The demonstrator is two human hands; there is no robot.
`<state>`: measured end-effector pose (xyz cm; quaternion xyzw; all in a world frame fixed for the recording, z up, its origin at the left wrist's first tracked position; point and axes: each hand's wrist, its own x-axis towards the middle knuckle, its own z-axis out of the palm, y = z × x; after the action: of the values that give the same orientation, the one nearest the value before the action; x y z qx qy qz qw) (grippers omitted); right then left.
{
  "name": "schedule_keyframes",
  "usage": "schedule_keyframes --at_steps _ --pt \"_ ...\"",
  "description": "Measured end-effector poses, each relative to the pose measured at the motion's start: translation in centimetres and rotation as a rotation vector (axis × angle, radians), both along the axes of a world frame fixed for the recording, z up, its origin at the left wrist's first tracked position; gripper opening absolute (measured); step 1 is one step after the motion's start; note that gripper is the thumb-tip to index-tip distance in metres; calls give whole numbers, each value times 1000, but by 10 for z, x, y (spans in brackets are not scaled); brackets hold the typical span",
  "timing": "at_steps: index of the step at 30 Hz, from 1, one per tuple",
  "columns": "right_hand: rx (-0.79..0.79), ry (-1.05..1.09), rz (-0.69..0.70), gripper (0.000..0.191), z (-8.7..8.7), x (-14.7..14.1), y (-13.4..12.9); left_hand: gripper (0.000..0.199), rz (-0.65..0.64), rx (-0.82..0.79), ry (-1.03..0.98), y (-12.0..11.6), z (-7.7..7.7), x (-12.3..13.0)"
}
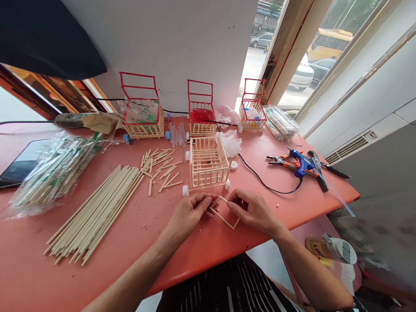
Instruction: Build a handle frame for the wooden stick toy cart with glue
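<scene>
Stick frame [222, 219] spans the gap between left hand [194, 210] and right hand [251, 210], each grip narrow and pinched on its wood, near the front edge of a red surface [182, 264]. Just beyond stands a wheeled wooden cart [209, 178]. Below the surface's front right corner, a jug [318, 248] bears letters resembling “LUG,” the rest unclear.

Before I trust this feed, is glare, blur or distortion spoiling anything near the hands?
Head view: left hand, right hand and stick frame look fairly sharp; daylight partly bleaches the window glass; the plastic-wrapped bundle glints; wide-angle stretch seems strongest toward the edges.
</scene>
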<state>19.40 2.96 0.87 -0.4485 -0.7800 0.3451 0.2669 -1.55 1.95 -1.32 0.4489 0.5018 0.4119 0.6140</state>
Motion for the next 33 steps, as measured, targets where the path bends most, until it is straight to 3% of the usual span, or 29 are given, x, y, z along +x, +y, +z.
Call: schedule_keyframes --at_steps 20,33 --pt "-23 16 -1 13 10 -2 -3 37 -81 -17 -58 -4 10 -2" --pt "-31 70 -44 15 21 -2 -13 27 -15 66 -32 -7 23 0"
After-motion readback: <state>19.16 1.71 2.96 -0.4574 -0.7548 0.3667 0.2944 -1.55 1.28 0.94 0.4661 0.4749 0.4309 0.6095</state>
